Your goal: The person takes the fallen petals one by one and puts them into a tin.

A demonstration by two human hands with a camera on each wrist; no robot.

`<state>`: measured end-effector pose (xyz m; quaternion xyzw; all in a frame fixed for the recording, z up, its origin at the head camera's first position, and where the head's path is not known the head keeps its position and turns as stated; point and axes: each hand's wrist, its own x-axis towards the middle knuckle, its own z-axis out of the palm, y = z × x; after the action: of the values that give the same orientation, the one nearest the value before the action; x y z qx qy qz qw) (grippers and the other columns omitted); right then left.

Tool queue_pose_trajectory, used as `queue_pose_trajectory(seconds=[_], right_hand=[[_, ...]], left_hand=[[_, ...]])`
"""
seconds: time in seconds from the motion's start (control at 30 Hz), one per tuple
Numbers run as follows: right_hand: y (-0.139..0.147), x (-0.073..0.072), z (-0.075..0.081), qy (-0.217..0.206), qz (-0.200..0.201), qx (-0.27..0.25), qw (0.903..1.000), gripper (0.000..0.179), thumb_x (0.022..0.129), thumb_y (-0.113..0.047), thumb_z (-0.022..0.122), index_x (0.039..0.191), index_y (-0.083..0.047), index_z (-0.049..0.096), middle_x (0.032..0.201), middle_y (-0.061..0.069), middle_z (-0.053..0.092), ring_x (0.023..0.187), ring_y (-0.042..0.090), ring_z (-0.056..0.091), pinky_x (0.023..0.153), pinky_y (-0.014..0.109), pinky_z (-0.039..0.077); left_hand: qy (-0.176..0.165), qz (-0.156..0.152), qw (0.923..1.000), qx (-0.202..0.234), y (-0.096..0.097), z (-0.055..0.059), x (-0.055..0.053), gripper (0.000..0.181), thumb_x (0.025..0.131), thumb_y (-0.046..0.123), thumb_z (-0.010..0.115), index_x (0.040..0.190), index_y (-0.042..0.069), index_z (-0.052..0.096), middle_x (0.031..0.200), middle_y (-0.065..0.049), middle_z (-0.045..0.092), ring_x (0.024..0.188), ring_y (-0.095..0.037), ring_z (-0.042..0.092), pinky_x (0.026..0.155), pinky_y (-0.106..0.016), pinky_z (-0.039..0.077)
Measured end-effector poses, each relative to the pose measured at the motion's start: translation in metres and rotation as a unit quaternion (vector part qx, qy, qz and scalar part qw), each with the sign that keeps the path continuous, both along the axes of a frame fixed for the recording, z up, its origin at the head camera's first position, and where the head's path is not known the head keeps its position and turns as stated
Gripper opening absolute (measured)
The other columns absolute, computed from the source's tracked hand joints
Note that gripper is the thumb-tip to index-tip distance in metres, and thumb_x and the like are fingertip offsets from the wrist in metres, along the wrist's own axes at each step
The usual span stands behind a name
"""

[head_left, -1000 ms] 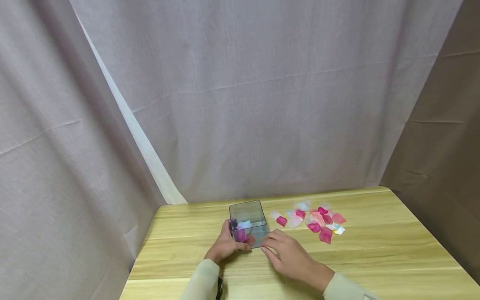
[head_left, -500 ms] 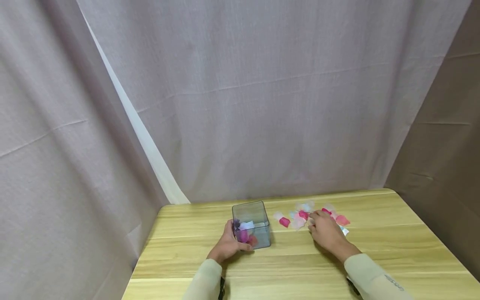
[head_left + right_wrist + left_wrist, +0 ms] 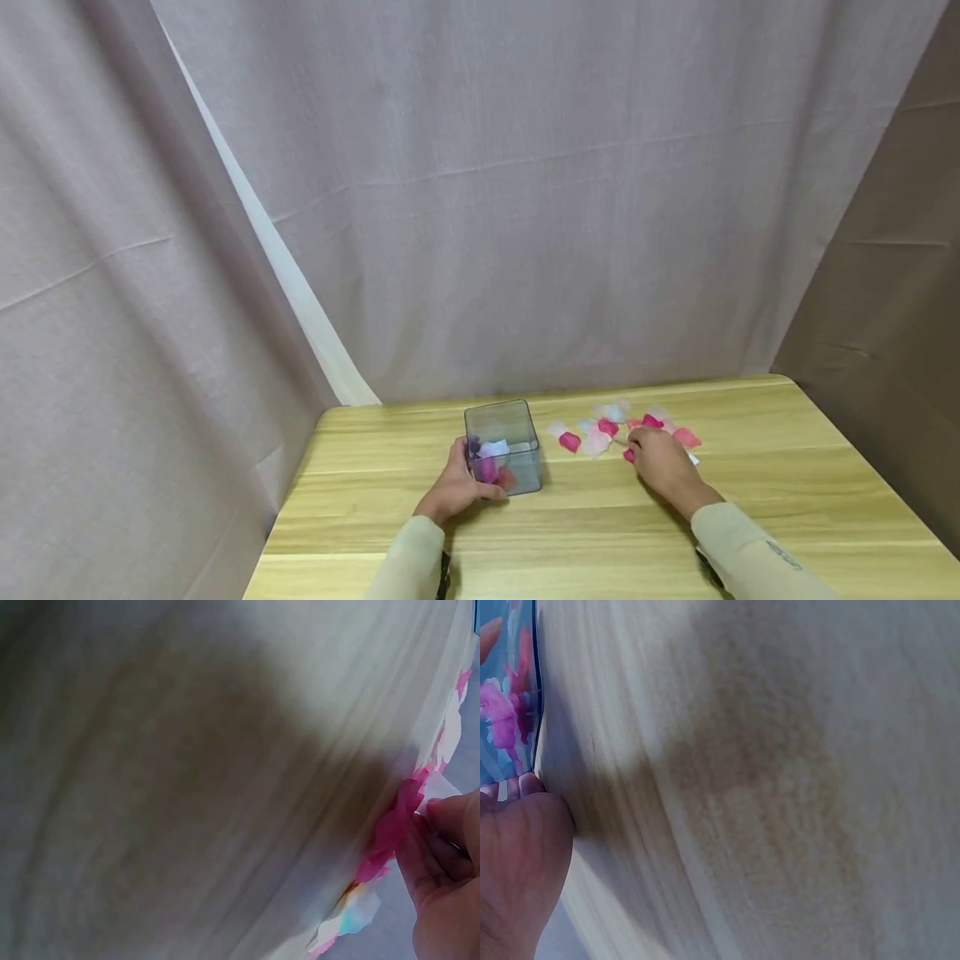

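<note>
**Left hand on the clear box, right hand at the petals**

At the left, the left hand (image 3: pixel 455 487) holds the clear box (image 3: pixel 502 446) from its left side, with the fingers curled around the lower wall. The box stands upright on the wooden table (image 3: pixel 375 500), and inside it lie some petals, pink, purple and white. In the left wrist view a fingertip (image 3: pixel 525 847) touches the corner of the box (image 3: pixel 506 690).

To the right of the box, a loose group of petals (image 3: pixel 600 435) lies flat on the table, pink, red and pale ones, near to each other. The right hand (image 3: pixel 660 465) rests on the right part of this group. In the right wrist view its fingers (image 3: pixel 442 840) pinch a pink petal (image 3: pixel 397 817) at its edge, close to the table top.
</note>
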<state>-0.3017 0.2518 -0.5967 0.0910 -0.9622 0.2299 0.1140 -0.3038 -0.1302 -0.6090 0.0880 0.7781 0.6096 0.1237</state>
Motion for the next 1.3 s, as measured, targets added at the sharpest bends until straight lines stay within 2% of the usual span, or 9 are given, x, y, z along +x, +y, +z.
queue_pose_trajectory(seconds=[0.1, 0.17, 0.33, 0.53, 0.73, 0.93, 1.03, 1.13, 1.3], right_hand=[[0.001, -0.001, -0.002, 0.015, -0.004, -0.003, 0.9999, 0.026, 0.099, -0.002, 0.064, 0.075, -0.012, 0.062, 0.070, -0.001, 0.057, 0.069, 0.015, 0.049, 0.065, 0.033, 0.046], [0.001, -0.001, -0.003, 0.028, -0.010, -0.005, 0.9996, 0.022, 0.099, -0.003, 0.064, 0.078, -0.009, 0.065, 0.073, 0.003, 0.063, 0.071, 0.019, 0.056, 0.068, 0.039, 0.052], [0.002, -0.001, -0.004, 0.059, -0.025, -0.018, 0.9978, 0.010, 0.099, -0.004, 0.066, 0.094, -0.001, 0.075, 0.087, 0.015, 0.075, 0.082, 0.033, 0.072, 0.078, 0.057, 0.060], [-0.002, 0.004, 0.012, 0.073, -0.045, -0.055, 0.9948, 0.018, 0.100, -0.005, 0.066, 0.111, 0.004, 0.077, 0.096, 0.020, 0.079, 0.086, 0.036, 0.073, 0.081, 0.061, 0.061], [-0.019, 0.012, 0.039, 0.106, -0.052, -0.086, 0.9892, 0.016, 0.101, -0.007, 0.067, 0.110, 0.001, 0.078, 0.091, 0.016, 0.081, 0.076, 0.025, 0.071, 0.078, 0.056, 0.062], [-0.057, 0.030, 0.069, 0.166, -0.022, -0.124, 0.9780, 0.011, 0.098, -0.004, 0.073, 0.105, -0.004, 0.081, 0.084, 0.007, 0.081, 0.064, 0.006, 0.061, 0.063, 0.033, 0.057], [-0.076, 0.041, 0.080, 0.168, -0.012, -0.147, 0.9747, 0.013, 0.097, -0.004, 0.074, 0.107, -0.006, 0.082, 0.092, 0.006, 0.083, 0.073, 0.007, 0.068, 0.064, 0.028, 0.059], [-0.094, 0.048, 0.088, 0.159, -0.006, -0.166, 0.9732, 0.014, 0.096, -0.005, 0.074, 0.108, -0.008, 0.083, 0.097, 0.005, 0.084, 0.082, 0.013, 0.075, 0.069, 0.029, 0.063], [-0.130, 0.039, 0.094, 0.160, 0.037, -0.152, 0.9745, 0.013, 0.095, -0.003, 0.075, 0.104, -0.006, 0.082, 0.099, 0.008, 0.083, 0.090, 0.022, 0.078, 0.077, 0.039, 0.065]], left_hand=[[-0.005, 0.003, 1.0000, 0.008, 0.000, 0.001, 0.000, 0.105, 0.068, -0.001, 0.096, 0.149, 0.002, 0.030, 0.146, -0.023, 0.050, 0.136, -0.035, 0.060, 0.125, -0.054, 0.041], [0.000, 0.002, 1.0000, 0.002, -0.001, 0.000, -0.001, 0.106, 0.067, 0.001, 0.097, 0.149, 0.002, 0.030, 0.146, -0.023, 0.051, 0.137, -0.035, 0.059, 0.125, -0.055, 0.041], [0.004, -0.004, 0.9999, -0.010, -0.002, -0.002, -0.004, 0.108, 0.067, 0.004, 0.099, 0.150, 0.004, 0.029, 0.145, -0.021, 0.052, 0.133, -0.030, 0.062, 0.122, -0.047, 0.045], [-0.008, -0.005, 0.9999, 0.012, -0.001, 0.004, 0.000, 0.107, 0.068, -0.001, 0.096, 0.151, 0.004, 0.028, 0.146, -0.022, 0.052, 0.129, -0.030, 0.066, 0.121, -0.048, 0.047], [-0.013, -0.012, 0.9993, 0.033, 0.000, 0.005, 0.001, 0.106, 0.069, -0.008, 0.093, 0.151, 0.000, 0.025, 0.147, -0.027, 0.050, 0.125, -0.036, 0.070, 0.115, -0.044, 0.054], [0.001, -0.001, 1.0000, 0.010, -0.001, 0.001, 0.001, 0.105, 0.068, -0.003, 0.095, 0.150, 0.001, 0.029, 0.147, -0.024, 0.049, 0.137, -0.035, 0.059, 0.122, -0.050, 0.046], [0.004, -0.002, 0.9999, 0.009, -0.002, 0.002, 0.001, 0.105, 0.068, -0.002, 0.095, 0.149, 0.001, 0.030, 0.147, -0.024, 0.048, 0.137, -0.035, 0.058, 0.121, -0.047, 0.047], [0.005, -0.010, 0.9998, 0.017, -0.002, 0.001, 0.000, 0.105, 0.068, -0.003, 0.095, 0.149, 0.000, 0.029, 0.146, -0.026, 0.048, 0.134, -0.035, 0.061, 0.117, -0.041, 0.051], [-0.003, -0.010, 0.9998, 0.019, -0.002, -0.006, -0.003, 0.107, 0.066, 0.001, 0.098, 0.149, 0.005, 0.029, 0.144, -0.021, 0.049, 0.131, -0.030, 0.063, 0.112, -0.031, 0.052]])
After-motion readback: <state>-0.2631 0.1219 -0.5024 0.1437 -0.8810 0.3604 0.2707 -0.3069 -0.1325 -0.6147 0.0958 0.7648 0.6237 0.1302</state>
